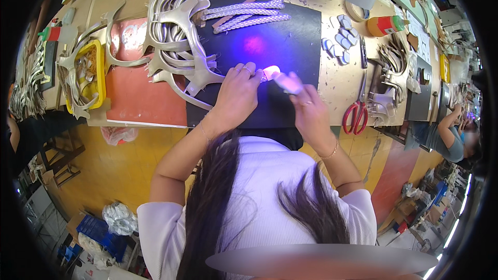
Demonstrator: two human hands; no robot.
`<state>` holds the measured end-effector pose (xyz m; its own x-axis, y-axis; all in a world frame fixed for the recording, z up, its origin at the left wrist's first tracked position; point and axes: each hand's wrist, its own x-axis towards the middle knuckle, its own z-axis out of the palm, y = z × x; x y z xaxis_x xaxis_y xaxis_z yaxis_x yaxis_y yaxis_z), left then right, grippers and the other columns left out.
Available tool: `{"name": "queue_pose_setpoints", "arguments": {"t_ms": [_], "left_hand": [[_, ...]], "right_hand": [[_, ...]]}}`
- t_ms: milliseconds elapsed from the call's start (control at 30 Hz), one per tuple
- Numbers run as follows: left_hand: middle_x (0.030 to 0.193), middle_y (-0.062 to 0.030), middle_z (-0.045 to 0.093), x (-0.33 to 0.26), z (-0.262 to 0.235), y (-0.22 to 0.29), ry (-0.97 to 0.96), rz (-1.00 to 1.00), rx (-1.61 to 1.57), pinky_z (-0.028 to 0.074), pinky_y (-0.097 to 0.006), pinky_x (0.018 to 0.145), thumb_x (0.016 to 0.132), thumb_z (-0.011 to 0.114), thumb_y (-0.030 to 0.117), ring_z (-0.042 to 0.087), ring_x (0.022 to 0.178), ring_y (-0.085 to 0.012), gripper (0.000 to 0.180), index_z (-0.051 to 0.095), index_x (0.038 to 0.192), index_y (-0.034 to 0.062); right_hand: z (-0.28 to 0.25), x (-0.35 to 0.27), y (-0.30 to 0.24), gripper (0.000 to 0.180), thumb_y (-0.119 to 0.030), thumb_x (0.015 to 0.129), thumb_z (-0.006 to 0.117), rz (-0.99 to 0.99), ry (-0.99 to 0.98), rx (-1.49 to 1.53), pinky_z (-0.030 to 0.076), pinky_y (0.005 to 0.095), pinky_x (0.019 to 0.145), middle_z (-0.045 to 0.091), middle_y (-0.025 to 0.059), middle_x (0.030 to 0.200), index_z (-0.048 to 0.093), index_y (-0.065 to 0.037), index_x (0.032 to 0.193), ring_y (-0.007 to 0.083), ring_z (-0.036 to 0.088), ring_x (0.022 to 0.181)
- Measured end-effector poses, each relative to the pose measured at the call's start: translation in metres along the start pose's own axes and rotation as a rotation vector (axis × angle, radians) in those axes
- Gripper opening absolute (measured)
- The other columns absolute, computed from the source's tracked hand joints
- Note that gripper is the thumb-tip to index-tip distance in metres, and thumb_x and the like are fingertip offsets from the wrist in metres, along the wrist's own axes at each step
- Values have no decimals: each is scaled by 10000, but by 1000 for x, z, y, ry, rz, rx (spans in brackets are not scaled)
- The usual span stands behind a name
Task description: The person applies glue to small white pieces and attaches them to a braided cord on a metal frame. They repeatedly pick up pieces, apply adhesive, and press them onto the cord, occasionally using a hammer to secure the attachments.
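Hair hangs behind hands grasping a lit piece and blurred block, mat edge close, room ahead.

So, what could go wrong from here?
The red-handled scissors lie at the table's front edge, so a bump might knock them off. The heap of silver pieces sits beside the left hand; a nudge could shift it. The right hand holds a pale item close by, which could slip against the left.

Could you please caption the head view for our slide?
Right hand holding a small pale piece beside left hand over black mat.
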<state>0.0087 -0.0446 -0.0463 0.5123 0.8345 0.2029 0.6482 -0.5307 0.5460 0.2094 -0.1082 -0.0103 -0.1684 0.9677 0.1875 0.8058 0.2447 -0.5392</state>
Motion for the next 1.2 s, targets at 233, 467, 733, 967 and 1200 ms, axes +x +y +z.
{"name": "queue_pose_setpoints", "arguments": {"t_ms": [233,467,733,967,1200], "left_hand": [[916,-141,574,0,0,-1,0,-21,-48,472,-420,809,852,655,19,581,888,-317,256,709,1101,-13],[895,-145,577,-1,0,-1,32,-67,-127,479,-442,797,863,659,28,591,869,-331,188,717,1038,-10],[906,-144,585,-3,1,1,18,-79,-97,481,-442,806,876,655,51,594,887,-336,178,724,1028,-9],[930,-128,598,-6,2,-3,12,-61,-76,484,-431,822,870,660,34,593,905,-327,212,727,1070,17],[1239,-77,641,-17,-34,-29,109,167,26,475,-413,983,815,679,40,601,1104,-277,409,701,1219,100]], "right_hand": [[2,10,-7,555,-52,925,643,30,-170,-51,514,398,593,576,98,833,506,-107,1460,297,600,650],[-6,28,-12,502,-91,951,622,-50,96,55,508,424,563,580,118,784,519,-104,1442,322,620,639],[-8,39,-14,431,-132,975,590,-25,90,14,528,437,582,620,139,822,546,-104,1403,347,639,660],[-10,43,-17,382,-124,980,585,56,-14,38,519,446,599,614,135,813,562,-104,1360,353,637,678],[7,29,3,447,-166,984,574,59,-203,-133,541,449,559,618,136,810,503,-115,1423,346,651,627]]}}
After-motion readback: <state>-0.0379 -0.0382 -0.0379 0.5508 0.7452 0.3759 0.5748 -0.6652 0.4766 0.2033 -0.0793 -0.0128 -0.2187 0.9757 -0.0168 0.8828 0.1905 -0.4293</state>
